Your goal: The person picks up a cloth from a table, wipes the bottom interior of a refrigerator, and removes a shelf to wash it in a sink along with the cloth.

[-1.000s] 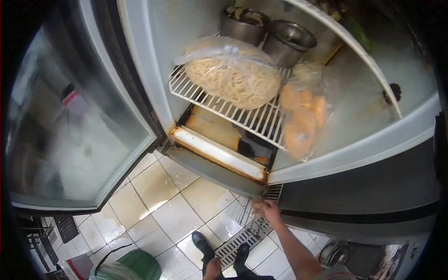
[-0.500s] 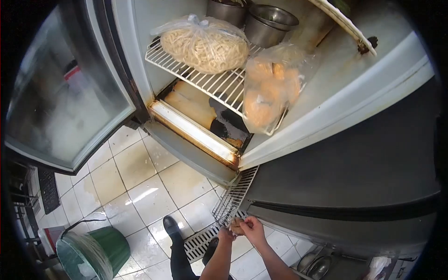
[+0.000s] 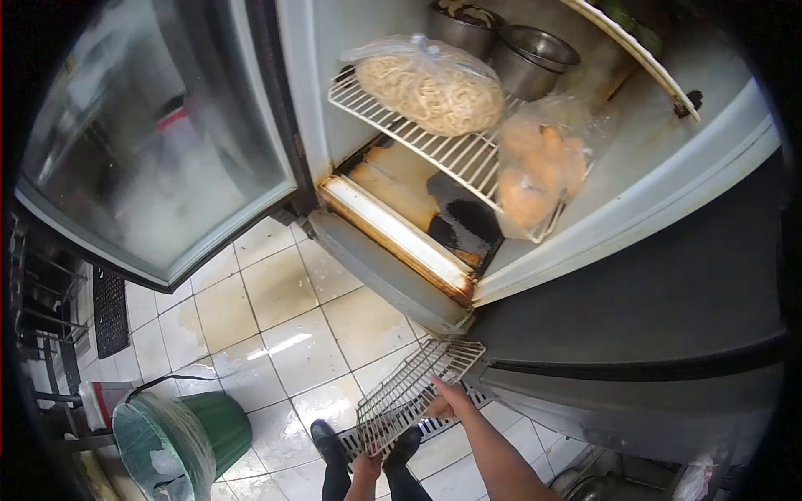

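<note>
A wire shelf rack (image 3: 409,380), slanted above the tiled floor, is between my two hands at the foot of the open fridge. My left hand (image 3: 365,466) is closed on its near, lower end. Along its right side, my right hand (image 3: 449,402) is closed at the edge, thumb on the wires and the other fingers partly hidden. A slotted floor drain grate (image 3: 439,424) runs below the rack, with my dark shoes (image 3: 404,445) beside it.
Inside the fridge, a white shelf (image 3: 418,138) bears a bag of noodles (image 3: 434,93), a bag of orange food (image 3: 539,175) and metal pots (image 3: 535,63). The glass door (image 3: 159,159) hangs open at left. A lined green bin (image 3: 221,426) lies lower left; the floor tiles (image 3: 284,292) look wet.
My hands were together at a small brown item; now they are apart on the rack. The rack has been lifted and swung toward me. The view has shifted left.
</note>
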`<move>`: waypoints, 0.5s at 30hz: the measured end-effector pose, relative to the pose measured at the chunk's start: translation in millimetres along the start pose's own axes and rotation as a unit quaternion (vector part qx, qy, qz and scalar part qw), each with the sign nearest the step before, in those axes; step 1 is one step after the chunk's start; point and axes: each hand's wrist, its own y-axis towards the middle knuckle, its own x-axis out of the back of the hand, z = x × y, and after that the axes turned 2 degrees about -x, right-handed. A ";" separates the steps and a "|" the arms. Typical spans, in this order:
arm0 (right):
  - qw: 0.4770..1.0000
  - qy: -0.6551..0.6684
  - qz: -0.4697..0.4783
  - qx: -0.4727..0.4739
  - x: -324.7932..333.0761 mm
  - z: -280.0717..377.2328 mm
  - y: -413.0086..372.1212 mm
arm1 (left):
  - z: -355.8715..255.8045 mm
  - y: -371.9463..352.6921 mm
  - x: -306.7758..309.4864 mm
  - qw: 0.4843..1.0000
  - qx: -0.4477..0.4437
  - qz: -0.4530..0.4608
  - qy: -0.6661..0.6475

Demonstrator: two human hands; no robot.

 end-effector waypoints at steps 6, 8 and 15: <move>0.960 0.196 0.181 -0.081 -48.1 -51.6 -13.9 | -67.4 -69.2 -3.0 0.994 -0.073 0.048 0.067; 0.912 0.281 0.271 -0.128 -61.7 -49.6 -35.3 | -91.0 -81.5 24.7 0.926 -0.222 0.077 0.296; 0.862 0.371 0.345 -0.014 -120.1 -58.2 -182.1 | -177.0 -318.8 -71.6 0.953 -0.189 0.024 0.234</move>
